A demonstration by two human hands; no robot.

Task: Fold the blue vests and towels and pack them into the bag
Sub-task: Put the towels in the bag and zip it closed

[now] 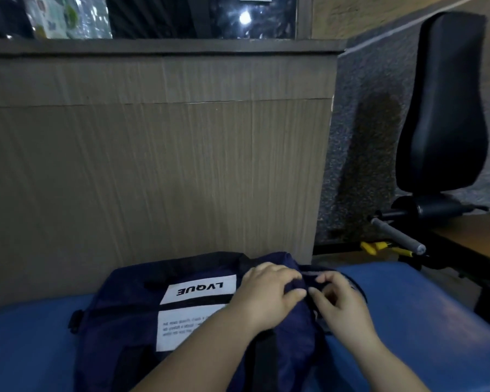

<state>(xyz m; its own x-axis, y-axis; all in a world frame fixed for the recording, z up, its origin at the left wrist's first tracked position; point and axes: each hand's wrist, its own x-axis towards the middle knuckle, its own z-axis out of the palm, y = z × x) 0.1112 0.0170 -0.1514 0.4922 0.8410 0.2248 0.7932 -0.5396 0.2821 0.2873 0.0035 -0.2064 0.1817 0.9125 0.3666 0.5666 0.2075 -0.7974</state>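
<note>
Navy-blue fabric bag (119, 329) lies on its side on a blue padded surface (422, 321), at the near centre of the view. A white rectangular label (198, 290) crossed by a black band faces up; it reads "LVQUE" upside down from this side, and the small print below is too blurred to read. A black webbing strap (263, 357) runs across the bag's near side, and a black plastic buckle (75, 321) sits at its left edge. No contents show.

Both hands work at the bag's right end. The left hand (266, 295) lies over bunched fabric, fingers curled down onto it and thumb pressed against it. The right hand (340, 304) is just beside it, fingers curled, thumb and forefinger pinched on the bag's edge; what small part they hold cannot be told.

Directly behind the bag stands a grey-brown wood-grain panel (153, 165), the front of a counter, with dark reflective glass (238, 15) above. To the right, a yellow-handled tool (379, 247) lies low beside a grey cylindrical bar (396, 236). Farther right stands a black padded chair back (444, 108), against a speckled grey wall (365, 94).
</note>
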